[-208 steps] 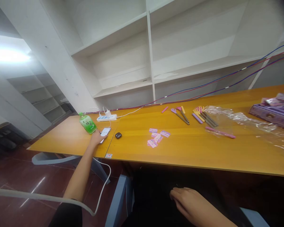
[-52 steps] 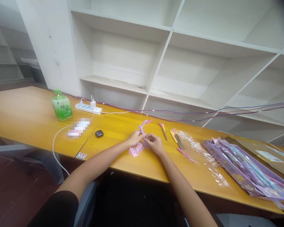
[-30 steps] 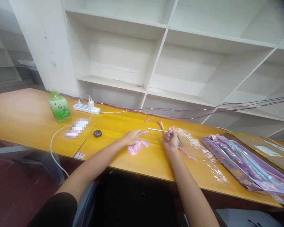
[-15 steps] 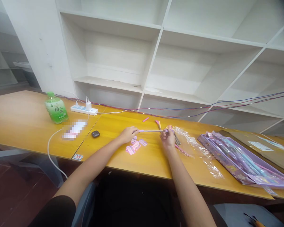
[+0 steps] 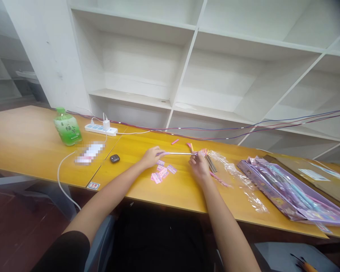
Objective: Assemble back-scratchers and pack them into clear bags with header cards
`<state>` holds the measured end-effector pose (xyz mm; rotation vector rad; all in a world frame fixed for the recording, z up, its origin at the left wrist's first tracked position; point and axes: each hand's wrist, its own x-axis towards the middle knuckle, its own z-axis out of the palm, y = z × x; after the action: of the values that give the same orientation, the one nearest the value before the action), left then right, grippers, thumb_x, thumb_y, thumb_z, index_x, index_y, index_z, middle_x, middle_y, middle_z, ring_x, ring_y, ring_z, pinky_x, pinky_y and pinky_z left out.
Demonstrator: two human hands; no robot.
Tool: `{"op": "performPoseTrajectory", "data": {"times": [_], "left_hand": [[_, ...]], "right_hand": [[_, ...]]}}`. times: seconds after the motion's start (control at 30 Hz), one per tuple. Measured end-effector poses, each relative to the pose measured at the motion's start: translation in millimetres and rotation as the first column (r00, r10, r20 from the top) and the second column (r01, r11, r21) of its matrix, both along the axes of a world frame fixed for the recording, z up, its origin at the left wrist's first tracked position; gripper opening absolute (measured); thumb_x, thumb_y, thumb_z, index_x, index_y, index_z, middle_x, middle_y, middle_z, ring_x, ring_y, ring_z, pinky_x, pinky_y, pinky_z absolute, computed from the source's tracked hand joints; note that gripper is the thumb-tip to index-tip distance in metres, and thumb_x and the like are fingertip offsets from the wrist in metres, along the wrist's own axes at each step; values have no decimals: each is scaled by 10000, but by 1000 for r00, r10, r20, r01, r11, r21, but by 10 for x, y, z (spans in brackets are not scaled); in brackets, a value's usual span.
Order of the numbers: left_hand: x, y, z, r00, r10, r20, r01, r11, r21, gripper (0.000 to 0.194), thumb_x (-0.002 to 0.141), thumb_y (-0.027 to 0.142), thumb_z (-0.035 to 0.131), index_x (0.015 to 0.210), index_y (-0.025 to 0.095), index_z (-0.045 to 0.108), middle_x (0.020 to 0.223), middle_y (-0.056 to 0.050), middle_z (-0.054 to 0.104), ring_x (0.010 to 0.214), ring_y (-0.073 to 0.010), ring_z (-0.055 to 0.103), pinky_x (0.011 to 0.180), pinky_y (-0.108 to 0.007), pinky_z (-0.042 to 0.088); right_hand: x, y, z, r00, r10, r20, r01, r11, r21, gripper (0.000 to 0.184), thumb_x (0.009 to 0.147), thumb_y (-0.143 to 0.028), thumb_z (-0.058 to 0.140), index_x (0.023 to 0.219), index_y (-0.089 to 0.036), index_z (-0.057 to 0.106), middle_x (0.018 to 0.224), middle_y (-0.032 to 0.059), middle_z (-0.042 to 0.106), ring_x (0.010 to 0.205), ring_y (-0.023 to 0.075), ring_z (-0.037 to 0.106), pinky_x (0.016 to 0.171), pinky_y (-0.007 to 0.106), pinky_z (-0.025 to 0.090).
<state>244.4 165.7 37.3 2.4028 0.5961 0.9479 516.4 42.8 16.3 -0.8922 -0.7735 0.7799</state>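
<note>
Wooden tabletop (image 5: pixel 181 194) comes nearest, bearing pink cards (image 5: pixel 159 175); beyond them, the left hand (image 5: pixel 151 157) pinches a purple sleeve (image 5: pixel 165 153) that looks already fitted to a metal rod (image 5: pixel 180 153), the right hand (image 5: pixel 199 164) pinching its other end; farther back, a pink tube (image 5: pixel 175 142) lies loose, probably unfitted.

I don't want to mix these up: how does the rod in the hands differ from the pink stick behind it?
The rod shows a silver shaft with lilac by the left hand; the stick is pink.
The rod looks longer; the stick is short.
The rod is held between the left and right hand; the stick lies untouched on the table.
Both are slim and straight.
</note>
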Motion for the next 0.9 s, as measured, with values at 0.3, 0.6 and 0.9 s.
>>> {"op": "performPoseTrajectory", "data": {"times": [0.3,0.6,0.9], "left_hand": [[-24,34,43,999,-34,-16,34,999,6,374,1018,519,594,1138,265,840,941,-45,677,855,-163,633,799,-268,448],[-22,82,-8,999,30,-38,-30,999,20,350,996,494,634,1053,220,845,950,-60,718,865,-177,650,799,-277,463],[-25,40,1,998,-15,-55,18,998,56,368,1003,508,627,1036,208,837,957,-66,733,882,-180,671,814,-279,470]], "right_hand": [[103,44,-46,994,-100,33,100,995,-9,421,720,-471,911,911,-243,613,780,-32,600,581,81,448,497,221,424],[142,96,-207,931,-271,244,304,947,-105,438,745,-532,860,931,-234,598,657,-60,579,538,107,509,503,235,408],[262,81,-319,842,-319,435,427,887,-176,440,882,-649,672,757,-259,511,543,-66,458,510,146,414,505,297,339]]}}
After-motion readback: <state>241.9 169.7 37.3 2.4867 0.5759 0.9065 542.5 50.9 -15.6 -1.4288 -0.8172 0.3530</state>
